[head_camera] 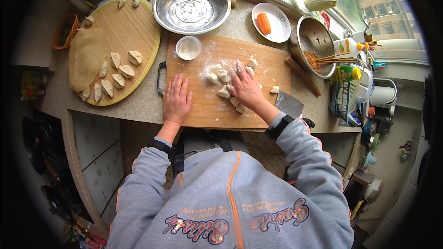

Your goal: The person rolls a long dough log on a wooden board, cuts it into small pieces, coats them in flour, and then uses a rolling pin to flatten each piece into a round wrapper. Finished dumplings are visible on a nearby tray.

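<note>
My left hand (177,98) lies flat on the left edge of a wooden cutting board (204,110), fingers extended and holding nothing. Palm down, my right hand (246,86) spreads its floury fingers over a cluster of cut dough pieces. One dough piece (223,92) shows beside its thumb, and others lie around and partly under the hand. Loose flour (216,67) is scattered on the board. A small white bowl of flour (188,48) stands at the board's upper left. A lone dough piece (275,89) sits near a cleaver blade (289,104) at the right.
Folded dumplings (107,88) and a cloth (86,58) rest on a round board (138,24). Behind are a steel basin (221,17) and a plate (281,33) with a carrot (263,24). A rolling pin (304,76) lies beside a bowl of filling (313,60).
</note>
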`<state>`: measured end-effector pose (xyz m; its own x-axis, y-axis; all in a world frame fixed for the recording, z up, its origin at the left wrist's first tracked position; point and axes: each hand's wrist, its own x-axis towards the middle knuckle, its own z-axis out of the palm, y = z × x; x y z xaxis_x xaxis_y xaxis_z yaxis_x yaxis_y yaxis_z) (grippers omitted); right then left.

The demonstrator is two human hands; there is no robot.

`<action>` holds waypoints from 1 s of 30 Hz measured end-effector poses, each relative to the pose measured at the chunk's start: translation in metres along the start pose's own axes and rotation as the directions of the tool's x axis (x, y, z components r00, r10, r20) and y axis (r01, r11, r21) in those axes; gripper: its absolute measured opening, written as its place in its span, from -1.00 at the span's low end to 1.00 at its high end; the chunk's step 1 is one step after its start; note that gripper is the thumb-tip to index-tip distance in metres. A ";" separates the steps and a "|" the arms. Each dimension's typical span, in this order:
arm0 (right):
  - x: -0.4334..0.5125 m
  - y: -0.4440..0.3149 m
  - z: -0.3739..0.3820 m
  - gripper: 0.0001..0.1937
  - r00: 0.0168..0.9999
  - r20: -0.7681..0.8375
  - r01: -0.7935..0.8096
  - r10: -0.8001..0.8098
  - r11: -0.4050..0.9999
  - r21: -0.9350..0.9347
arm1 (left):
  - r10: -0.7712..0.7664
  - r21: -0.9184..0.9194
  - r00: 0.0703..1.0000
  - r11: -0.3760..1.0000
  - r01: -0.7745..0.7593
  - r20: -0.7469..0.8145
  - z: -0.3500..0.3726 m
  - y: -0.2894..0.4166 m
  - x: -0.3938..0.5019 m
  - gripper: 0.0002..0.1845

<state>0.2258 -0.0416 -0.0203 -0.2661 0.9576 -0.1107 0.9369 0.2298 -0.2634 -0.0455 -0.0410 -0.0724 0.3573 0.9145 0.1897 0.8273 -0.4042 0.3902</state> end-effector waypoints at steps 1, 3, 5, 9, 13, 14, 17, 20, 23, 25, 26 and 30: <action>-0.013 -0.005 0.000 -0.31 0.998 0.053 -0.043 0.043 0.999 -0.006 | -0.004 -0.001 1.000 1.000 0.004 0.001 0.000 0.000 0.000 -0.45; -0.025 -0.019 0.008 -0.28 0.996 0.074 0.048 -0.042 0.995 -0.093 | -0.008 0.001 1.000 1.000 0.008 0.003 0.001 0.001 0.000 -0.45; -0.016 -0.030 0.018 -0.31 0.966 -0.030 0.253 -0.258 0.962 -0.104 | -0.009 0.008 1.000 1.000 0.009 0.006 0.001 0.001 -0.001 -0.45; 0.026 -0.017 0.017 -0.38 0.931 -0.060 0.345 -0.359 0.924 -0.166 | 0.007 -0.008 1.000 1.000 -0.007 -0.026 0.002 0.000 -0.001 -0.45; -0.003 0.002 -0.004 -0.33 0.994 0.026 0.111 -0.109 0.989 -0.096 | 0.005 0.003 1.000 1.000 -0.005 -0.016 0.002 -0.001 0.000 -0.44; -0.018 -0.002 -0.004 -0.31 0.994 0.052 0.099 -0.095 0.992 -0.084 | -0.011 0.003 1.000 1.000 0.011 0.009 0.002 0.000 0.000 -0.44; -0.033 -0.020 0.007 -0.30 0.971 0.127 0.209 -0.203 0.978 -0.030 | -0.004 -0.035 1.000 0.999 0.003 -0.019 0.003 0.000 0.000 -0.44; -0.003 -0.023 0.021 -0.34 0.899 0.069 0.439 -0.433 0.884 -0.160 | 0.000 -0.038 1.000 0.999 -0.001 -0.023 0.002 0.000 0.000 -0.44; 0.012 0.000 0.013 -0.35 0.957 -0.031 0.282 -0.287 0.952 -0.119 | 0.013 -0.045 1.000 0.999 -0.014 -0.022 0.000 0.000 0.000 -0.44; -0.003 0.014 0.002 -0.36 0.999 0.043 0.022 -0.023 0.999 0.033 | 0.008 -0.047 1.000 0.999 -0.009 -0.016 0.000 0.000 0.000 -0.44; -0.017 0.016 -0.002 -0.35 0.997 0.052 0.054 -0.053 0.998 -0.024 | 0.003 -0.050 1.000 0.999 -0.004 -0.015 0.000 0.000 0.001 -0.44; -0.047 0.003 0.003 -0.32 0.975 0.112 0.204 -0.190 0.971 -0.126 | 0.003 0.004 1.000 1.000 -0.003 -0.011 0.001 0.001 0.001 -0.44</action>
<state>0.2402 -0.0869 -0.0185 -0.4631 0.8707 -0.1655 0.8840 0.4402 -0.1575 -0.0434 -0.0407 -0.0728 0.3553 0.9130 0.2005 0.8280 -0.4069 0.3857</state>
